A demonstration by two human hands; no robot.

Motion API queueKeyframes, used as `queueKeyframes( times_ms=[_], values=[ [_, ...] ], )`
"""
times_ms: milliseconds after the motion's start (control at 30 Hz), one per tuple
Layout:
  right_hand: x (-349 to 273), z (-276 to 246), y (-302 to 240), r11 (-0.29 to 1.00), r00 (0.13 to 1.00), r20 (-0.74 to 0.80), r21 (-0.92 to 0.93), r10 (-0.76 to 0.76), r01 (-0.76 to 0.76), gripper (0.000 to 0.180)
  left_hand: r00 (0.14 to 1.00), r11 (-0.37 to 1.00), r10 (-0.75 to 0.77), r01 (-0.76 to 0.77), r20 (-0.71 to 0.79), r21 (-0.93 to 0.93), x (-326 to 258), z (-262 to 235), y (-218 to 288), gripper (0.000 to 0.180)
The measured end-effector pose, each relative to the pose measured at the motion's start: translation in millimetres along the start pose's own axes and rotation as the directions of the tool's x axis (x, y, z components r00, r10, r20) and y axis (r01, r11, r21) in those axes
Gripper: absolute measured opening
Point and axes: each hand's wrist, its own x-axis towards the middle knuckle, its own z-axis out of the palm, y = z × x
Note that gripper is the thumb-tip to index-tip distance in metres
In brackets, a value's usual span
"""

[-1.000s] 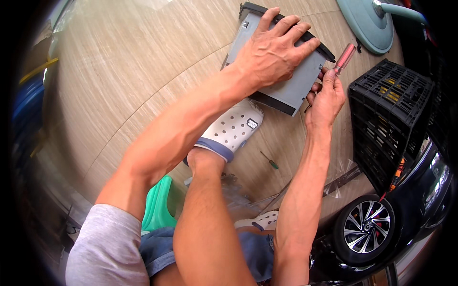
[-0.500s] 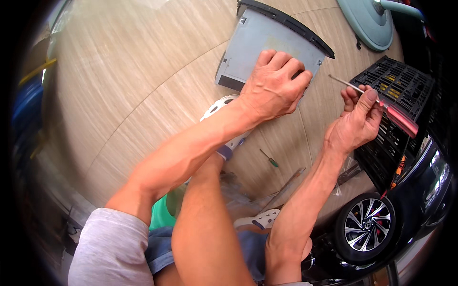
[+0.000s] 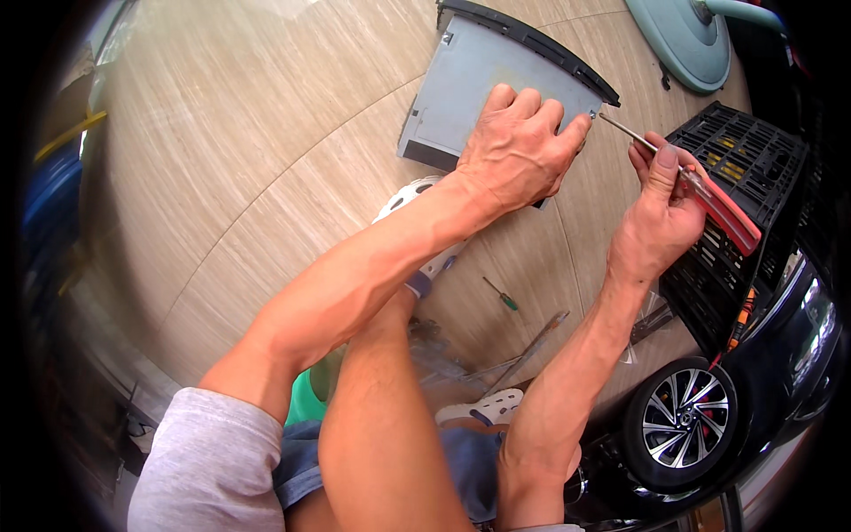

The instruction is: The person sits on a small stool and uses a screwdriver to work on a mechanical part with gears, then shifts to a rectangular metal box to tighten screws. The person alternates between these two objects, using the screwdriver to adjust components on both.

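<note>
A flat grey metal box (image 3: pixel 461 89) with a curved black front panel, like a disc player, lies on the floor ahead of me. My left hand (image 3: pixel 519 146) is closed over its near right part, fingers curled; the thumb is hidden. A screwdriver (image 3: pixel 727 213) with a red, partly clear handle is held in my right hand (image 3: pixel 660 208), thumb and fingers wrapped round it. Its shaft points up and left, with the tip at the box's right edge, close to a small screw or tab beside the front panel. Whether the tip touches is hard to tell.
A small green-handled screwdriver (image 3: pixel 501 295) lies on the tiled floor (image 3: pixel 266 115). Black plastic crates (image 3: pixel 736 142) stand on the right, above a black toy car with a spoked wheel (image 3: pixel 683 417). A round pale-green base (image 3: pixel 687 40) stands at the far right.
My right hand has brought the screwdriver left, its tip now at the box's right edge. My left hand has shifted slightly right on the box.
</note>
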Motion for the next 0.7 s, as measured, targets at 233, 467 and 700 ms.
queueKeyframes(
  times_ms=[233, 467, 700],
  values=[
    [2.5, 2.2, 0.0, 0.999, 0.999, 0.038, -0.042, -0.019, 0.021, 0.020, 1.000, 1.000, 0.006, -0.006, 0.010, 0.010, 2.1, -2.5, 2.2, 0.026],
    [0.7, 4.2, -4.7, 0.997, 1.000, 0.020, -0.069, -0.016, 0.017, 0.021, 1.000, 1.000, 0.011, -0.012, 0.012, 0.024, 0.7, -2.4, 1.6, 0.028],
    [-0.1, 5.0, -2.4, 0.997, 1.000, 0.022, -0.073, -0.022, 0.023, 0.021, 1.000, 0.999, 0.017, -0.017, 0.011, 0.033, 0.4, -1.9, 1.7, 0.029]
  ],
)
